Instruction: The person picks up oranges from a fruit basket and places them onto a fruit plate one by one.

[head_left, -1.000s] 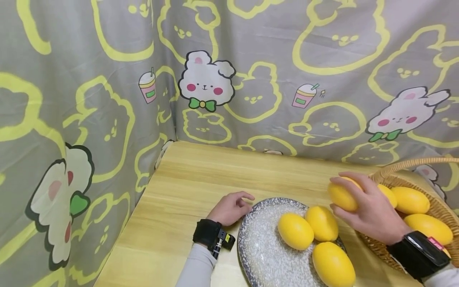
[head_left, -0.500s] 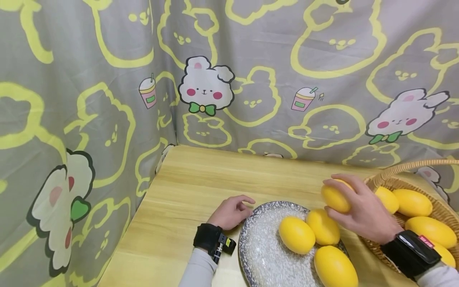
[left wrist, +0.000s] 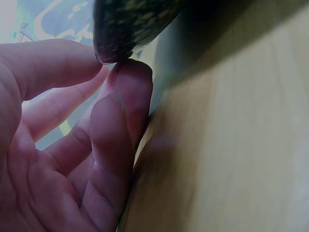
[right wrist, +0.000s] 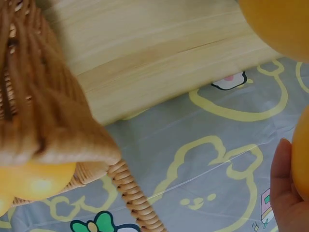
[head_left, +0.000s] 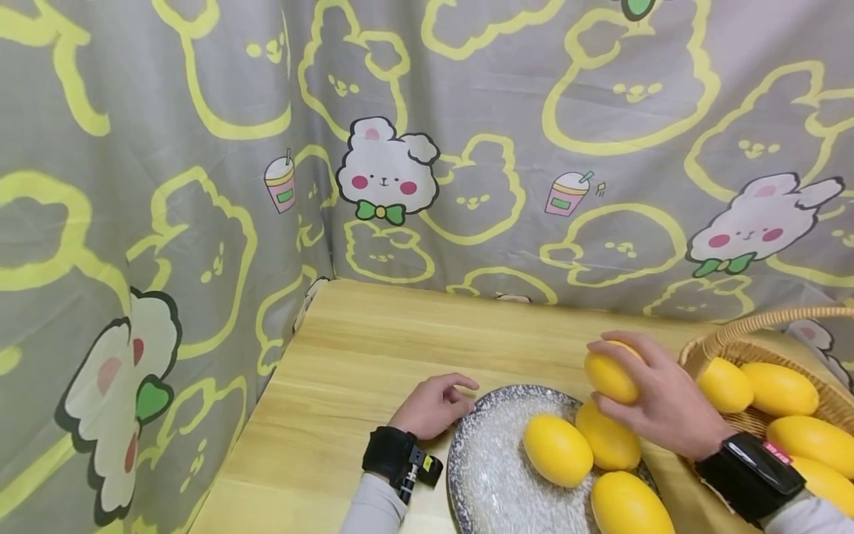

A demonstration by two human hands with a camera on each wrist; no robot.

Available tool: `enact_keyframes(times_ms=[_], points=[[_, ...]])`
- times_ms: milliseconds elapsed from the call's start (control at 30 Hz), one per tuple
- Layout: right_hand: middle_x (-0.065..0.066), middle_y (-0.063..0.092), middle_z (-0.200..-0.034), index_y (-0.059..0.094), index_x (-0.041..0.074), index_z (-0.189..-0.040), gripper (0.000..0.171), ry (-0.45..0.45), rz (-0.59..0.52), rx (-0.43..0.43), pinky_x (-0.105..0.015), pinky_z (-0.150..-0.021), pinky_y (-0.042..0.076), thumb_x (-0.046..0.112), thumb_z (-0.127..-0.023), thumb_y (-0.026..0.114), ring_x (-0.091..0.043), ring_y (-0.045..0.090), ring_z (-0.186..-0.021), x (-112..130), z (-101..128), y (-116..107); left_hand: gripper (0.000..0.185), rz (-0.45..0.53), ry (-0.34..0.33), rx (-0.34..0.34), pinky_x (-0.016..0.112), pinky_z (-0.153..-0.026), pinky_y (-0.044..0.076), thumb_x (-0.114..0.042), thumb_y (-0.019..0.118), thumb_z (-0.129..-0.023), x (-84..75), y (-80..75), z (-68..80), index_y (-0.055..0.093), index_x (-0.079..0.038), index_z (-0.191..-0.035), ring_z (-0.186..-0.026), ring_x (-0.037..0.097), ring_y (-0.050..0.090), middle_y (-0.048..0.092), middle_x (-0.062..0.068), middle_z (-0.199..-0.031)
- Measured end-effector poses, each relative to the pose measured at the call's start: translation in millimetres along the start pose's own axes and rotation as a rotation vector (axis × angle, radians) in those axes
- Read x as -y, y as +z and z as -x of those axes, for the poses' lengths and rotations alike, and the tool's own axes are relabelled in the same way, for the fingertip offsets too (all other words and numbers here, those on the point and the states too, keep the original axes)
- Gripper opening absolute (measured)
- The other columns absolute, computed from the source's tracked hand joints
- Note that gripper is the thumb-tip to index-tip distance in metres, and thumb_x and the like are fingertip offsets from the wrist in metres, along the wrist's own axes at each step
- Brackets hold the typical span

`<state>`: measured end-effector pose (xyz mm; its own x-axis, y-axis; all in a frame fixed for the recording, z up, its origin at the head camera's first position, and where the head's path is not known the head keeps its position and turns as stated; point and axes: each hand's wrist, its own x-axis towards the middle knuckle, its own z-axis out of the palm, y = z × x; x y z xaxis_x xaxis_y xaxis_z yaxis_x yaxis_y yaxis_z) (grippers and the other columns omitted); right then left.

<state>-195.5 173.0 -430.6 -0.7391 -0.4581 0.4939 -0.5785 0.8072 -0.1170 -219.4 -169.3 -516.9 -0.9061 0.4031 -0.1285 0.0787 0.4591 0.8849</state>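
Observation:
My right hand (head_left: 670, 404) grips a smooth yellow oval lemon (head_left: 612, 374), fingers over its top and thumb at its near side. It is held above the far right rim of a round speckled grey plate (head_left: 497, 452) with a dark edge. On the plate lie three lemons, one at centre (head_left: 558, 450), one beneath my right hand (head_left: 608, 437) and one nearer me (head_left: 630, 506). My left hand (head_left: 430, 406) rests at the plate's left rim, fingers loosely bent. In the left wrist view its fingertips touch the plate's edge (left wrist: 130, 29) from below.
A wicker basket (right wrist: 43, 96) with a tall handle (head_left: 774, 319) stands on the right, holding several more lemons (head_left: 780, 389). The wooden table (head_left: 373, 334) meets a grey patterned curtain (head_left: 480, 96) at the back and left.
My right hand has carried the lemon left, away from the basket to the plate's far right rim. My left hand has stayed at the plate. The head view has tilted slightly up.

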Motion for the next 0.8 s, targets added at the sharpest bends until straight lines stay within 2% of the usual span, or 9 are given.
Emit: enact_keyframes(times_ms=[333,700,800], points=[[-0.01,0.059,-0.136,0.064,0.021,-0.133,0.076,-0.047,-0.024,-0.019,-0.018,-0.089,0.043,0.015,-0.063,0.094,-0.023,0.059,-0.11,3.4,-1.5,5.4,0.03,0.021,0.016,-0.003,0.025,-0.066,0.046,-0.023,0.067,-0.099,-1.6,0.1,0.9,0.07,-0.019,-0.128,-0.074,0.008,0.061,0.073,-0.001,-0.094],[-0.009,0.058,-0.137,0.063,0.023,-0.135,0.075,-0.06,-0.026,0.001,-0.018,-0.084,0.044,0.014,-0.065,0.091,-0.018,0.057,-0.108,4.1,-1.8,6.5,0.03,0.014,0.027,-0.004,0.026,-0.071,0.048,-0.024,0.067,-0.099,-0.8,1.7,-1.6,0.07,-0.02,-0.128,-0.079,0.008,0.062,0.075,-0.001,-0.097],[-0.009,0.058,-0.137,0.063,0.023,-0.135,0.074,-0.06,-0.03,0.011,-0.022,-0.085,0.044,0.014,-0.067,0.09,-0.019,0.057,-0.109,5.7,-3.4,7.9,0.03,0.014,0.027,-0.003,0.027,-0.072,0.048,-0.024,0.067,-0.099,0.0,1.3,-1.1,0.07,-0.02,-0.128,-0.079,0.009,0.063,0.075,-0.001,-0.097]])
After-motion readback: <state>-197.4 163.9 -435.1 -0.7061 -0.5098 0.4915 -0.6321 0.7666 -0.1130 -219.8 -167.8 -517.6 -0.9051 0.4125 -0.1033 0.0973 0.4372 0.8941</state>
